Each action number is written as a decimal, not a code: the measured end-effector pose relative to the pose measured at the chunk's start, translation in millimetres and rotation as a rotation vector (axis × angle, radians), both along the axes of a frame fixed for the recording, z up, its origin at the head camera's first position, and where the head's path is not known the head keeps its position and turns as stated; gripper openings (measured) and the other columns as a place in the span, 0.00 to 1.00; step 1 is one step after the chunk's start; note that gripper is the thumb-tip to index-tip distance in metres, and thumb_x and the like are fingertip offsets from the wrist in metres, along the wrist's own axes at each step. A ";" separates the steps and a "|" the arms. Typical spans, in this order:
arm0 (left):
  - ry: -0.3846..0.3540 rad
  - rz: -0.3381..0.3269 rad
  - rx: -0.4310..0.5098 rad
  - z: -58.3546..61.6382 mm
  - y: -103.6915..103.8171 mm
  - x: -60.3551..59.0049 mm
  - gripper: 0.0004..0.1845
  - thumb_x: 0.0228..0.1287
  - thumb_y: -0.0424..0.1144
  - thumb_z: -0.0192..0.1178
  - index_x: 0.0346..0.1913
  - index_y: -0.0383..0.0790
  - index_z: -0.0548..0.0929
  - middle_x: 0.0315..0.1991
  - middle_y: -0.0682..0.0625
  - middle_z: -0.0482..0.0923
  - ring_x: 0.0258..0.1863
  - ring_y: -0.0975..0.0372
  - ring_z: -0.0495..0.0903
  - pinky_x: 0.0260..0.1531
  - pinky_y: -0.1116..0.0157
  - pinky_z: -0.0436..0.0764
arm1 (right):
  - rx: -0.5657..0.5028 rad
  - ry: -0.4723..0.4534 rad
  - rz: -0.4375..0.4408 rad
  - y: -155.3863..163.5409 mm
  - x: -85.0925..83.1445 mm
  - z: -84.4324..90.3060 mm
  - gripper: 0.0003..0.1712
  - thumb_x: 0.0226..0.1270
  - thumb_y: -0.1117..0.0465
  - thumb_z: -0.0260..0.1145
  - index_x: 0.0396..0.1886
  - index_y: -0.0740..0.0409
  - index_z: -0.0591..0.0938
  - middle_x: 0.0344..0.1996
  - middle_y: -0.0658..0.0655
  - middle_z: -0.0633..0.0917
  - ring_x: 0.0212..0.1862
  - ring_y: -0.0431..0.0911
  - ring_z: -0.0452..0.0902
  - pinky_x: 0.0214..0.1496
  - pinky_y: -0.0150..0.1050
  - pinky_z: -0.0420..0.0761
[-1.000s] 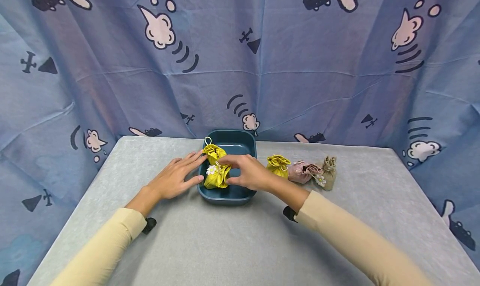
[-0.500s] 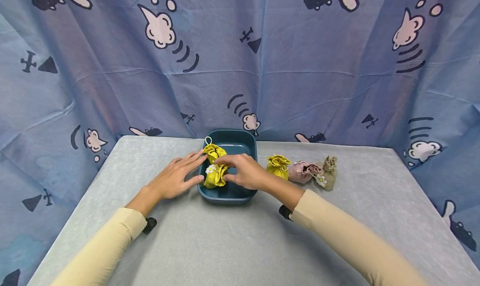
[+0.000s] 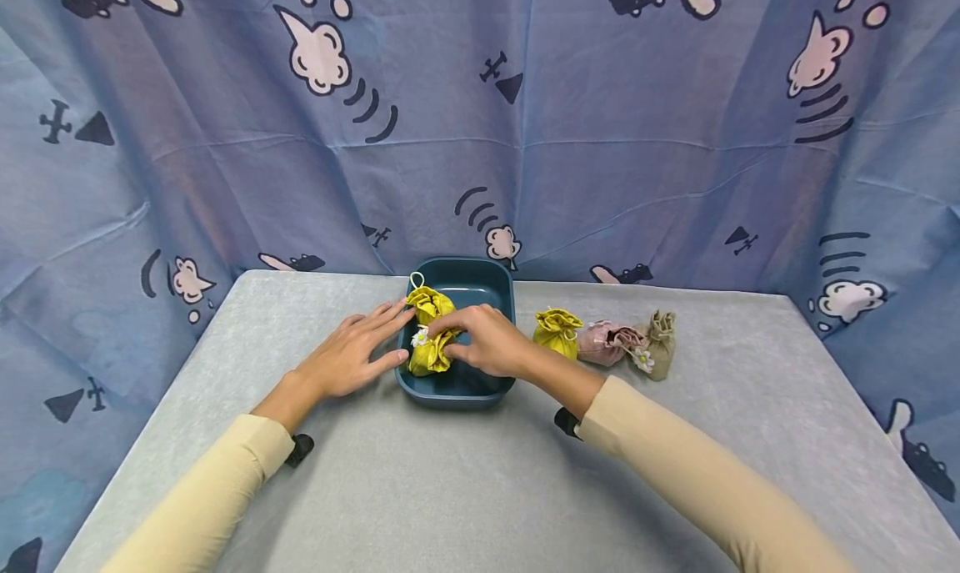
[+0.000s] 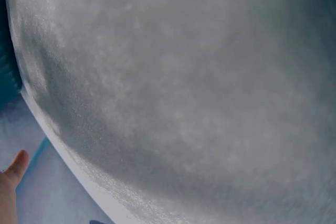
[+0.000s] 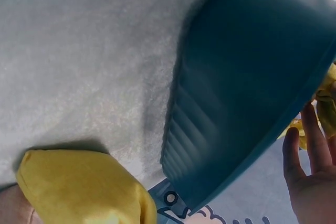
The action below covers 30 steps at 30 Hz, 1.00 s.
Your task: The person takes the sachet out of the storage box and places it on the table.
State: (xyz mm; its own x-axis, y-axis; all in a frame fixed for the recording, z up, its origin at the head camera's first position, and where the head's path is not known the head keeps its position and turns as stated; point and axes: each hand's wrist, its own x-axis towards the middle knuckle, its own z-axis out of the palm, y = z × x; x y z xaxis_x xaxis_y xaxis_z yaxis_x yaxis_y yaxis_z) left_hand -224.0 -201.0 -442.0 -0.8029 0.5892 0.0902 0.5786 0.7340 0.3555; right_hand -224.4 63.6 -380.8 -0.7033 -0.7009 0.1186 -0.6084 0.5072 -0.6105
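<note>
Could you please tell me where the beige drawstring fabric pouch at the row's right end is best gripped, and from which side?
Probably pinch the beige drawstring fabric pouch at its gathered neck, from the right: that neck is narrower than the body, and the pink fabric pouch crowds the left.

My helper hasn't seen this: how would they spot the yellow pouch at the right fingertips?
On the gray table stands a teal tub. Inside, at left, lie a back yellow pouch and a front yellow pouch. Pick the front one, touched by the right hand, with a white flower at upper left.
</note>
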 end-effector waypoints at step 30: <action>0.003 -0.006 -0.006 1.0 0.0 -0.3 0.36 0.76 0.62 0.45 0.80 0.57 0.53 0.80 0.56 0.45 0.78 0.52 0.50 0.69 0.44 0.57 | -0.081 0.046 -0.025 5.8 3.7 10.2 0.09 0.62 0.69 0.72 0.43 0.62 0.90 0.41 0.54 0.90 0.45 0.43 0.86 0.47 0.42 0.84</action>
State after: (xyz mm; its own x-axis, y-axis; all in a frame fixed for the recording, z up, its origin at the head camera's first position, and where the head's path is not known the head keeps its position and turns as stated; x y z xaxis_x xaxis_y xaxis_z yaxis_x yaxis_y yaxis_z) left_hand -224.2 -201.0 -441.0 -0.7991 0.5945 0.0892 0.5842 0.7329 0.3488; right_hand -220.7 69.4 -370.6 -0.7129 -0.6701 0.2067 -0.6243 0.4723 -0.6222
